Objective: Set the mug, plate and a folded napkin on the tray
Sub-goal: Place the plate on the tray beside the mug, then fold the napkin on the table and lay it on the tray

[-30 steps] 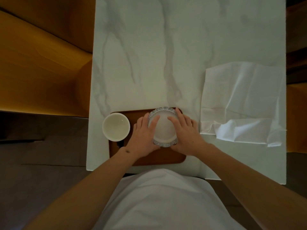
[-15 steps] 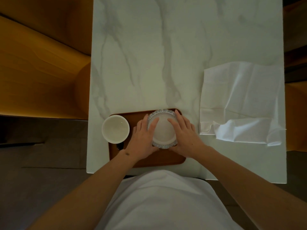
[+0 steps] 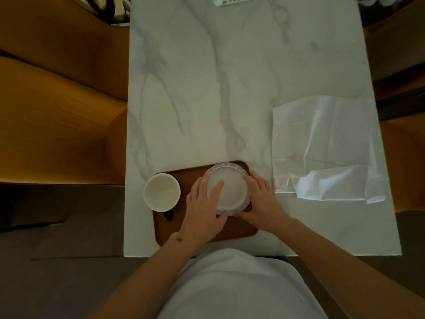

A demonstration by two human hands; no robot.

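Two hands are holding the plate (image 3: 230,189) at this moment, and it is sitting on the right part of the tray (image 3: 190,174), near the far right corner. Your left hand (image 3: 203,210) is closing around its left edge, with the thumb lying over the rim onto the plate's face. Your right hand (image 3: 261,200) is cupping the right edge. The mug (image 3: 161,192) is standing at the left end of the tray, partly over its left edge, apart from the plate. I judge you are settling the plate now. To do it well, you should be pressing it flat, then letting go with both hands together so it is not sliding toward the corner. The napkin (image 3: 326,146) is lying unfolded on the table (image 3: 207,77) to the right, just beside your right hand. It is waiting for folding.
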